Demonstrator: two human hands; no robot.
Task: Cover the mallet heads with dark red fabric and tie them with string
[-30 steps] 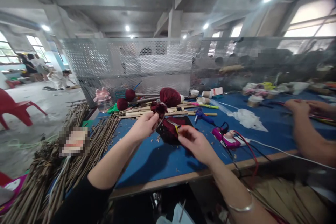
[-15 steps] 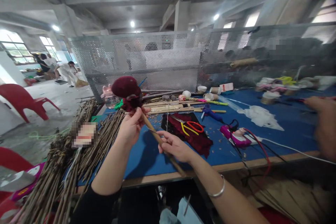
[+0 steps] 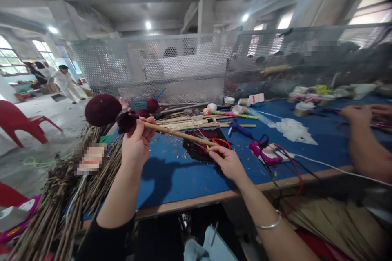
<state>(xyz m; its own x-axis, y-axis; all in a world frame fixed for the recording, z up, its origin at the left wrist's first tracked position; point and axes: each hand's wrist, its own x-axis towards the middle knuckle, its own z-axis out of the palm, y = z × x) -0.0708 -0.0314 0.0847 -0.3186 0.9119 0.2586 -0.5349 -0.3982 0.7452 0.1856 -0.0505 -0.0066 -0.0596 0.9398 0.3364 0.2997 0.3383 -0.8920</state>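
A wooden stick [image 3: 177, 131] lies slanted across my view above the table, with a dark red velvety ball [image 3: 102, 110] and gathered cloth [image 3: 125, 122] at its left end. My left hand [image 3: 136, 142] is closed around the stick just below the gathered cloth. Near the stick's right end, my right hand [image 3: 228, 163] pinches it between thumb and fingers. Underneath, a dark red and black cloth [image 3: 192, 151] lies on the table, partly covered by red-handled scissors [image 3: 222, 142]. Another dark red ball [image 3: 152, 105] shows behind my left hand.
Bundled twigs [image 3: 101, 187] fill the left side. A blue glue gun [image 3: 240, 128], purple power strip [image 3: 265, 153] with cables and white plastic bag [image 3: 294, 130] lie to the right. A co-worker's hand [image 3: 355, 116] is at far right. A perforated screen [image 3: 147, 61] stands behind.
The stick has swung from steep to nearly level, its ball end moving left and down. My right hand has slid or moved right and up to the stick's far end.
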